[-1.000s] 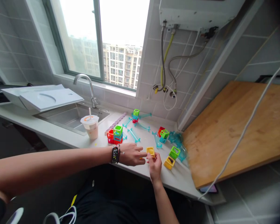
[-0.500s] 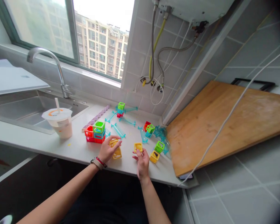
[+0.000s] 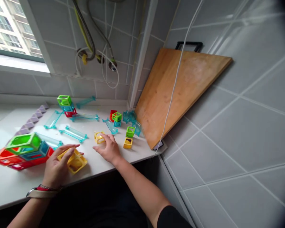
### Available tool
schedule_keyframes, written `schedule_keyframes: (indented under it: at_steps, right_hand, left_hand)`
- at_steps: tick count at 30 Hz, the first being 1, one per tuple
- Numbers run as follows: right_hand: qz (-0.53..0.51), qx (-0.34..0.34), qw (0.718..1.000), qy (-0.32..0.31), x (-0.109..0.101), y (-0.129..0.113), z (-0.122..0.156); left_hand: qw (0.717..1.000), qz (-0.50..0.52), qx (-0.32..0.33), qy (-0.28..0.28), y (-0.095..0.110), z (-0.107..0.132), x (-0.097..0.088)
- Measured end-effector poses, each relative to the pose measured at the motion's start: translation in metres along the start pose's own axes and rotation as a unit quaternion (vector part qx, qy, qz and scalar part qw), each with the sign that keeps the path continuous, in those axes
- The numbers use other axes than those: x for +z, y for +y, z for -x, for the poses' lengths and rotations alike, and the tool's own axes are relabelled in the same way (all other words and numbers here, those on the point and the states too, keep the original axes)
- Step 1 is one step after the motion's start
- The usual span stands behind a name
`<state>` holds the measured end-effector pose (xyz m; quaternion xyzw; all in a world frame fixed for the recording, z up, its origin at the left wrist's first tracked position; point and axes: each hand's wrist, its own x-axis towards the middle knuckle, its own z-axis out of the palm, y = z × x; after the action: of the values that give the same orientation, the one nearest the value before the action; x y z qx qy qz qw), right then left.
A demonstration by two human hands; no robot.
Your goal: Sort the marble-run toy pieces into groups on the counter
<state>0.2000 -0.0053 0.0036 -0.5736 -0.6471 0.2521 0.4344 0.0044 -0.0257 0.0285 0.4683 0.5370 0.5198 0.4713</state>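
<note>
My left hand (image 3: 58, 166) is closed around the back of a joined pair of yellow open-frame blocks (image 3: 76, 164) near the counter's front edge. My right hand (image 3: 108, 149) has its thumb and fingers apart beside a single yellow frame cube (image 3: 99, 138). An index fingertip overlaps that cube's right side, while the thumb lies below it; whether they touch is hard to tell. Left of my left hand stands a stack of red, blue and green frame blocks (image 3: 23, 150). Beyond my right hand, a green cube (image 3: 130, 131) sits against a yellow cube (image 3: 128, 142).
Clear blue track pieces (image 3: 73, 133) lie behind my hands. A green, blue and red tower (image 3: 66, 106) stands near the wall, with a lilac zigzag strip (image 3: 33, 120) to its left. A wooden board (image 3: 175, 91) leans at the right, a white cable (image 3: 174, 82) hanging across it.
The view has swung right and closer. My right hand has turned palm down, its fingers spreading from the yellow cube they held up. My left hand stays at the yellow pair.
</note>
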Motion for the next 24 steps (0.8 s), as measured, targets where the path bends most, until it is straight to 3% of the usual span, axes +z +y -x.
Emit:
schedule_keyframes:
  at_steps: [7,14,17,21,24]
  right_hand:
    - [0.043,-0.003,0.999,0.025,0.002,0.002,0.018]
    - [-0.056,-0.056,0.994,-0.078,-0.008,-0.004,0.024]
    - [-0.089,-0.074,0.981,-0.157,-0.011,-0.008,0.026]
    - [-0.078,-0.105,0.973,-0.192,-0.01,-0.008,0.026]
    - [-0.086,-0.078,0.976,-0.185,-0.007,-0.005,0.026]
  left_hand:
    - [0.999,0.032,0.007,0.001,-0.01,-0.004,-0.005]
    - [0.994,0.1,0.027,-0.04,-0.015,-0.004,-0.008]
    - [0.985,0.159,0.022,-0.059,-0.013,-0.002,-0.007]
    - [0.982,0.164,0.04,-0.085,-0.017,-0.001,-0.008]
    - [0.981,0.149,0.042,-0.115,-0.018,0.0,-0.006]
